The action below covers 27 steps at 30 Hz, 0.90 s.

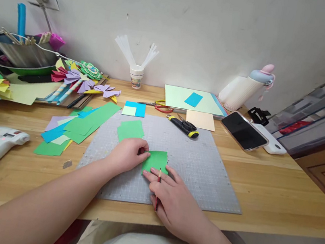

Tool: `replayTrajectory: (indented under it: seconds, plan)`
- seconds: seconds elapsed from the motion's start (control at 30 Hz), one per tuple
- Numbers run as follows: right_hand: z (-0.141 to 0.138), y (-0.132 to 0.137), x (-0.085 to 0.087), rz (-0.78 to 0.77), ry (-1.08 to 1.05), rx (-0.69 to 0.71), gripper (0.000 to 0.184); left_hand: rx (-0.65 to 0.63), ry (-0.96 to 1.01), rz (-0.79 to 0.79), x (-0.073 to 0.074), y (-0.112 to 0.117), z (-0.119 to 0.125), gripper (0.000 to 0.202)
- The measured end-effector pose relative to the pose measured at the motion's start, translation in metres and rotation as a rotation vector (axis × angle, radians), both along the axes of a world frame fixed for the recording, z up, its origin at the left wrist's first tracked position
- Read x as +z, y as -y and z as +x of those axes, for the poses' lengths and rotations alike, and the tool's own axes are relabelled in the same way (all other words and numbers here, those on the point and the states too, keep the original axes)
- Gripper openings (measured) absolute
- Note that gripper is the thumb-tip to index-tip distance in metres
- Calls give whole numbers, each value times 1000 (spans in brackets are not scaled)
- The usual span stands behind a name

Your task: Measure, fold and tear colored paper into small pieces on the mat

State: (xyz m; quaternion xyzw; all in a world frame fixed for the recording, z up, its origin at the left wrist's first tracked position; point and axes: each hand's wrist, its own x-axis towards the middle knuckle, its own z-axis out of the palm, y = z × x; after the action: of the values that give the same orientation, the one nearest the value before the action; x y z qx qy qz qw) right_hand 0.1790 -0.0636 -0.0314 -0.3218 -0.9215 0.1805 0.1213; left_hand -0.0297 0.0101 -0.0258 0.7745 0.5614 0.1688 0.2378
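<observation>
A small square of green paper point(157, 160) lies on the grey cutting mat point(203, 173) between my hands. My left hand point(129, 153) pinches its upper left edge between thumb and curled fingers. A thin red-and-black pencil point(156, 202) is tucked in my right hand point(177, 199), its point facing away from me. Outstretched fingers of that same hand press on the paper's lower and right edges. Just beyond my left hand rest more green paper pieces point(130, 130), overlapping each other.
Left of the mat are loose coloured papers point(89, 123) and a white glue gun point(1, 151). A box cutter point(183, 127), scissors point(159, 105) and a blue sheet point(141, 110) lie at the back. A phone point(243, 131) and a bottle point(251, 86) are to the right.
</observation>
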Motion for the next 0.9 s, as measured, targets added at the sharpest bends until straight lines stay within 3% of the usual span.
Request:
replayTrajectory:
  seconds: [0.43,0.7,0.9]
  plan:
    - [-1,-2,2,11,38,23,16,-2,28,6,-2,-3,-5,11]
    - [10,-2,5,0,-44,22,19,-69,93,-9,1,2,-4,15]
    - [14,-2,2,23,-63,19,20,-51,119,12,-2,1,-6,11]
